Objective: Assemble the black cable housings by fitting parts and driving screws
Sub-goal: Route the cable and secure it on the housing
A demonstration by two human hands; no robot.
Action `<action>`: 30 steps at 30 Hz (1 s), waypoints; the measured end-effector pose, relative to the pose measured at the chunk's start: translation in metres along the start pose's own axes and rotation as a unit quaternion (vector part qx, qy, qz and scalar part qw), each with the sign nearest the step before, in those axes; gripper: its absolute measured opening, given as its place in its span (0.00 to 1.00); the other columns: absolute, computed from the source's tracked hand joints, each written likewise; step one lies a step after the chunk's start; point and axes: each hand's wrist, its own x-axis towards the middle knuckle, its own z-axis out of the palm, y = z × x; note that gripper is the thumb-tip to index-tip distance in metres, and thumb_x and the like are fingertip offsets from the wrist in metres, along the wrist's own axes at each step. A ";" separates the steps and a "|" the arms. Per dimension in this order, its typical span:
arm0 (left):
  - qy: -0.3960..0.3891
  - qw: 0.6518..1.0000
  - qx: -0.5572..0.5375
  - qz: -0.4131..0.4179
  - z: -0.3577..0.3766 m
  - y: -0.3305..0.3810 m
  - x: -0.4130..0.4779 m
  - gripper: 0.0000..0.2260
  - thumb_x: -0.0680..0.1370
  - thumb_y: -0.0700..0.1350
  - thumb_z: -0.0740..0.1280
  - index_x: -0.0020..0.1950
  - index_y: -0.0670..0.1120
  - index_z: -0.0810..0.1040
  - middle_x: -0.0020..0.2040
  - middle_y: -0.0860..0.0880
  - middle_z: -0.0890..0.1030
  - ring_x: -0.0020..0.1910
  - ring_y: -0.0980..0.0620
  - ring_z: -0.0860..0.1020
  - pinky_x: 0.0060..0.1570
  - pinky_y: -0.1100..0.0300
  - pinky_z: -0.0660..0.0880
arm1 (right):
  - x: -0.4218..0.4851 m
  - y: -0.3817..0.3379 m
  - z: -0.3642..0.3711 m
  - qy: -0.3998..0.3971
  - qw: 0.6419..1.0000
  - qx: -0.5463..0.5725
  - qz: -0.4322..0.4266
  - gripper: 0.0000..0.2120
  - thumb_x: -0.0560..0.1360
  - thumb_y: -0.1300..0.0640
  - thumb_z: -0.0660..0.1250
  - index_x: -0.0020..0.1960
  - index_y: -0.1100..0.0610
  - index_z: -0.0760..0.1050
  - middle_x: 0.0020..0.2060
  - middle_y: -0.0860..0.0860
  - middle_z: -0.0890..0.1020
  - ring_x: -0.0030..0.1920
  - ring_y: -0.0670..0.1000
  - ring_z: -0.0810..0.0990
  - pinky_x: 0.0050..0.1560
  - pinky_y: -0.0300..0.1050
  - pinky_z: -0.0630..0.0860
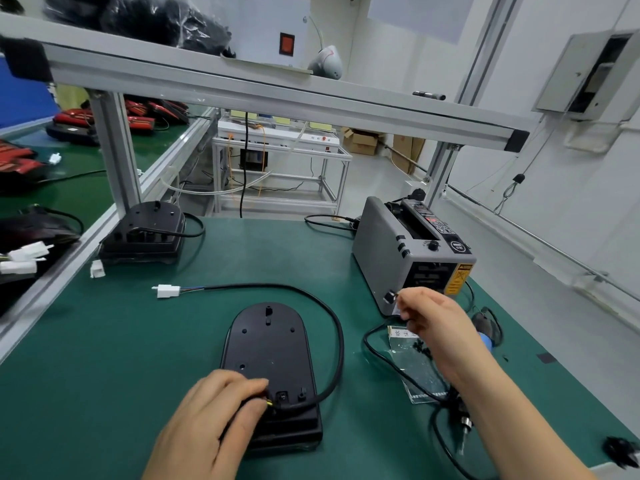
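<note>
Far-left corner of the desk [104,341]: a second housing [142,233] stood by the frame post, its lead looped beside it. Nearer, a white connector [168,291] lay on the mat, ending the black cable [337,327] that arced right and back.

Centre, near the front edge: the black housing [268,344] lay flat, rounded end away. The left hand [207,420] gripped its near end, fingers curled, fingertips at the coloured wires where the cable entered.

Right side: the right hand [433,323] pinched a small pale strip [396,308] at the front of the grey tape dispenser [412,258]. Beneath the wrist lay a clear bag [415,365] of small black parts, and a corded screwdriver [462,422] near the front edge.
</note>
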 end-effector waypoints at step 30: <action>-0.009 0.950 -0.228 -0.214 -0.008 0.011 0.041 0.07 0.70 0.40 0.71 0.32 0.47 0.78 0.35 0.63 0.77 0.41 0.64 0.69 0.37 0.75 0.63 | -0.056 -0.001 0.118 -0.159 0.952 -0.182 -0.189 0.13 0.69 0.63 0.73 0.31 0.48 0.75 0.35 0.43 0.77 0.39 0.43 0.74 0.44 0.34 0.67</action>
